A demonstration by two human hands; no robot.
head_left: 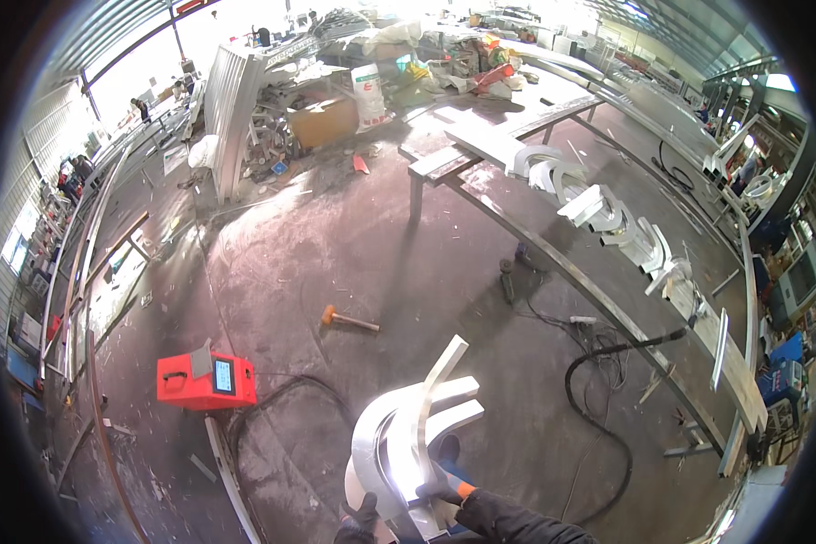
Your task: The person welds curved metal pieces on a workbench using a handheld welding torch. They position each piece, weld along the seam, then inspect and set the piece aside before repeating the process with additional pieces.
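Note:
Several curved, silver-white metal profiles (372,435) stand together low in the middle, bent into U-like arcs with a bright glare on the inner faces. My left hand (361,513), in a dark glove, grips the near left edge of the outer arc. A narrower curved metal strip (421,408) rises out of the group, its free end pointing up and away. My right hand (441,487), dark-gloved with an orange cuff, is closed around the lower part of this strip. Its fingertips are partly hidden. A shoe (448,448) shows just behind the profiles.
A mallet (344,318) with an orange head lies ahead on the floor. To the left stands a red machine (207,379) with a screen. A black cable (567,385) loops on the right, below a long metal bench (553,245) bearing more curved pieces (598,208).

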